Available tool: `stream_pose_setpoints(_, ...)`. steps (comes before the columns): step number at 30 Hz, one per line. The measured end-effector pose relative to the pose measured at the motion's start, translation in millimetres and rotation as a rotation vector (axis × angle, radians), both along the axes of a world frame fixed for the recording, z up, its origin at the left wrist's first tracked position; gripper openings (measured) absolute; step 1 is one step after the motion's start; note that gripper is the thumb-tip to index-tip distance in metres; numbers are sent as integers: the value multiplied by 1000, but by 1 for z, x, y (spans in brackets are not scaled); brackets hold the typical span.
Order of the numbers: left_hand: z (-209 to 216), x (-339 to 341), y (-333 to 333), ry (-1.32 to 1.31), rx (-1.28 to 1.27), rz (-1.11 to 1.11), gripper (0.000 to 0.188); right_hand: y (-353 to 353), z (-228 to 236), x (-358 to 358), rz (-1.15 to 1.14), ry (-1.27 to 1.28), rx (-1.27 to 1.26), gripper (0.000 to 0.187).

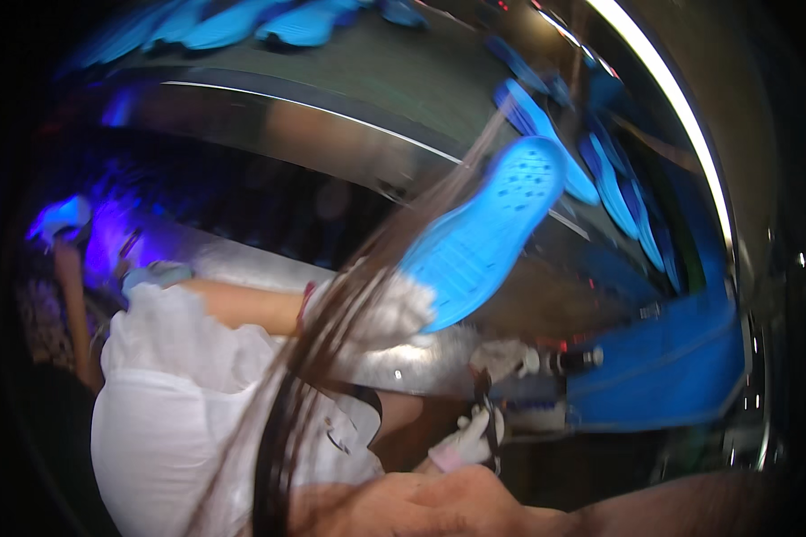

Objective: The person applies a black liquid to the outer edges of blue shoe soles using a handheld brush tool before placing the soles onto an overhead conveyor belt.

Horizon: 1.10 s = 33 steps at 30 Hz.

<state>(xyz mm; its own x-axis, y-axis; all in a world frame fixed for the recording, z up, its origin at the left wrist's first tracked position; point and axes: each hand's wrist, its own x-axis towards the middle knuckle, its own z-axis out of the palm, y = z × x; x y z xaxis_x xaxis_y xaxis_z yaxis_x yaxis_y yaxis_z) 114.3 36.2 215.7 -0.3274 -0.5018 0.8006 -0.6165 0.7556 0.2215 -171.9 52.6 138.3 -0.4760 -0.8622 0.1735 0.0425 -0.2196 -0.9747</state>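
Note:
My left hand (390,313), in a white glove, grips a bright blue shoe sole (488,233) by its near end. The sole slants up to the right, its patterned face showing and small dimples at the far end. Strands of long hair hang across the glove and hide part of the fingers. Lower down, my right hand (466,440) wears a white glove with a pink cuff. Its fingers look curled around a dark thin strap-like thing, too blurred to name. Just above it lie a pale crumpled thing (501,358) and a dark cylindrical object (575,361).
Several blue soles (304,22) lie along a dark conveyor belt (376,76) at the top; more (613,188) are at the right. A shiny metal surface (251,259) runs beneath my arm. A blue panel (658,367) stands at right. Another person's arm (73,309) is at far left under purple light.

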Motion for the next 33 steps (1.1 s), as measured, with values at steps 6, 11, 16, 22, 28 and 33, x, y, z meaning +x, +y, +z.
stream_pose_setpoints(6, -134, -59, 23, 358, 105, -338, 20, -11, -10, -5, -117, -91, 92, 22)
stream_pose_setpoints(11, -198, -63, 43, 407, 726, -93, 27, -13, -34, -9, -4, -101, 258, 20)
stream_pose_setpoints(16, -206, -61, -9, 993, 1376, -299, 50, -70, -104, 10, 68, 229, 150, 26)
stream_pose_setpoints(22, -248, -93, -36, 1783, 1965, -1131, 78, -50, -93, 53, 127, 804, 197, 28)
stream_pose_setpoints(28, -148, -101, -14, 1862, 1966, -651, 76, 0, -20, 16, 428, 1191, 185, 21)
stream_pose_setpoints(33, -117, -122, -3, 1836, 1734, -965, 69, -15, -11, 19, 88, 873, -201, 23)
